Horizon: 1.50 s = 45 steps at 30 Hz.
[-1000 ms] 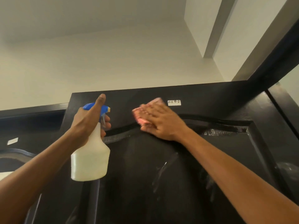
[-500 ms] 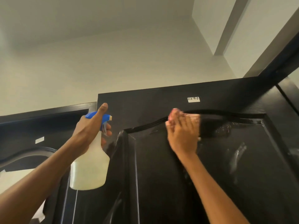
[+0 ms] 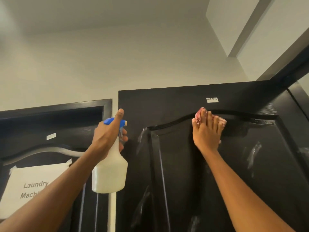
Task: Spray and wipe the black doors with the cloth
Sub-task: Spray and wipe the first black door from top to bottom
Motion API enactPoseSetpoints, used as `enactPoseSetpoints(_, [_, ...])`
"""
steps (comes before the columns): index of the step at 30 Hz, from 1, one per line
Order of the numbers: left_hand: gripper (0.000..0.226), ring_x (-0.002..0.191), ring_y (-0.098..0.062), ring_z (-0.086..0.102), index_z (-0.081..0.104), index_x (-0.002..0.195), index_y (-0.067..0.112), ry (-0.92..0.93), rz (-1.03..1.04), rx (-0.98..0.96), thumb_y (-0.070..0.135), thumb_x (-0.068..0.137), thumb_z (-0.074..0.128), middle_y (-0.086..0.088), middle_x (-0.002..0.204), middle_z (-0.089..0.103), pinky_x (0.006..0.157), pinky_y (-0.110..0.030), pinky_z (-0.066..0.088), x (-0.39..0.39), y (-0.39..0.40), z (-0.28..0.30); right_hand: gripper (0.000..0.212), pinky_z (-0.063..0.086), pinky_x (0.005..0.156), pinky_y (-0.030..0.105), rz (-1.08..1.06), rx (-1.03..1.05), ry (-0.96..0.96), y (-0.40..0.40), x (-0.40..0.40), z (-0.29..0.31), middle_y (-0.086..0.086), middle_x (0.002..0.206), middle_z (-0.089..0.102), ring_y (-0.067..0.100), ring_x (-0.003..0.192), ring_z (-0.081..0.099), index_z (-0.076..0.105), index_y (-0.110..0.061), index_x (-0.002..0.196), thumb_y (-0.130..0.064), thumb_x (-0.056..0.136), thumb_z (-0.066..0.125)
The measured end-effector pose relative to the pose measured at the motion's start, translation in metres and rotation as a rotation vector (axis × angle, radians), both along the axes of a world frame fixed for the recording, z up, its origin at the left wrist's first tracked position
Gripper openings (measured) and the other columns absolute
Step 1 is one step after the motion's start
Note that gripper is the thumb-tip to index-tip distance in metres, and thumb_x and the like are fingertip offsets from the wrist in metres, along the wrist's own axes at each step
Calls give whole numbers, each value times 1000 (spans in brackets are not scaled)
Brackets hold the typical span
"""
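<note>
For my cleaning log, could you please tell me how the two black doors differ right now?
The right black panelled door shows wet streaks and is being wiped; the left black panelled door looks dry. The left one carries a taped paper sign, the right none. Both have small white labels and arched mouldings.

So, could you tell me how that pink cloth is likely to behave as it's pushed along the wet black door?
The pink cloth looks soft and floppy: it bunches under the right hand. It probably glides easily, since the black door shows wet streaks. It may snag a little at the raised curved moulding it is pressed against.
</note>
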<state>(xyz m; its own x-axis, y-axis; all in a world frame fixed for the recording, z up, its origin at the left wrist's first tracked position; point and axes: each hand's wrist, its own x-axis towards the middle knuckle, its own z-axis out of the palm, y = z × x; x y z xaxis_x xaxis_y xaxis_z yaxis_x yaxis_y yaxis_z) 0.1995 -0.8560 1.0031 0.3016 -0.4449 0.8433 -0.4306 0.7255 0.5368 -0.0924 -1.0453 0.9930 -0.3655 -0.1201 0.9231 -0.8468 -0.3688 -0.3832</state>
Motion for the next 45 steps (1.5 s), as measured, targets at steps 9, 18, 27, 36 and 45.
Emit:
enactPoseSetpoints(9, [61,61,-21,64,64,101,10,8,-69,139,65,95,40,-13,80,66,55,-27,53,33,-8,-10,65,-10,126,35,53,-106,373,16,68,-34,-3,168,15,21,157,6,14,-27,161,-58,104,15])
enactPoseSetpoints(18, [71,56,-19,63,63,99,8,61,-38,135,74,91,38,-12,77,66,54,-27,54,41,-6,-16,65,17,126,52,57,-146,773,38,152,-61,-1,168,17,23,156,13,17,-27,163,-59,106,21])
enactPoseSetpoints(27, [49,69,-18,58,59,93,17,30,39,27,64,94,43,-9,84,61,64,-31,51,45,6,-14,70,-16,124,45,-20,-61,1180,53,175,1,-3,170,-13,25,156,-16,-14,-41,158,-68,102,19])
enactPoseSetpoints(36, [50,64,-22,63,61,96,16,-7,-23,4,63,94,44,-12,84,65,54,-28,49,67,19,-16,76,-6,125,52,36,119,161,45,137,73,6,171,-2,30,158,-4,-4,-27,163,-69,100,6])
enactPoseSetpoints(45, [62,66,-25,62,58,103,15,19,10,12,73,86,45,-12,83,64,67,-39,57,59,16,0,67,-10,126,43,-23,-116,1198,51,181,18,-4,171,-3,21,157,-9,-4,-39,162,-64,105,20])
